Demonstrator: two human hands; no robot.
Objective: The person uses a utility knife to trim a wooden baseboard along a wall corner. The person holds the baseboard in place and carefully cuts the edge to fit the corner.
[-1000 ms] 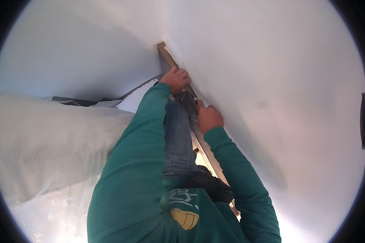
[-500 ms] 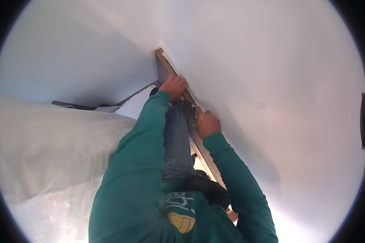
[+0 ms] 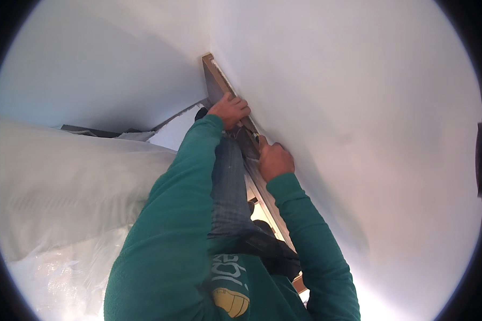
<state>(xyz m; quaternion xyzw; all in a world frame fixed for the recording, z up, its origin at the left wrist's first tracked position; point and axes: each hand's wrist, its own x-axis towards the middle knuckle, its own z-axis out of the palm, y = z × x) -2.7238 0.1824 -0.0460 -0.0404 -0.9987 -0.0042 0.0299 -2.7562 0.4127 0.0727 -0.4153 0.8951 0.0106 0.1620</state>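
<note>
A brown wooden board (image 3: 213, 79) stands on edge along the right-hand wall, with a pale, rough strip between its top and the wall. My left hand (image 3: 230, 111) is closed over the board's top edge, fingers pointing toward the wall. Nearer to me, my right hand (image 3: 276, 161) is closed with its index finger stretched along a slim tool (image 3: 256, 137). Only the tool's light-and-dark front end shows, at the board's top edge; the palm hides the rest, so its kind cannot be made out.
White walls (image 3: 348, 117) meet in a corner beyond the board. To the left lies a bulky object under clear plastic sheeting (image 3: 75, 187). Dark strips (image 3: 93, 132) run along the foot of the left wall. My jeans-clad leg (image 3: 230, 187) is close beside the board.
My right hand has shifted slightly, and the tool's front end shows more clearly beyond the index finger. My left hand keeps its place on the board. The view has moved a little.
</note>
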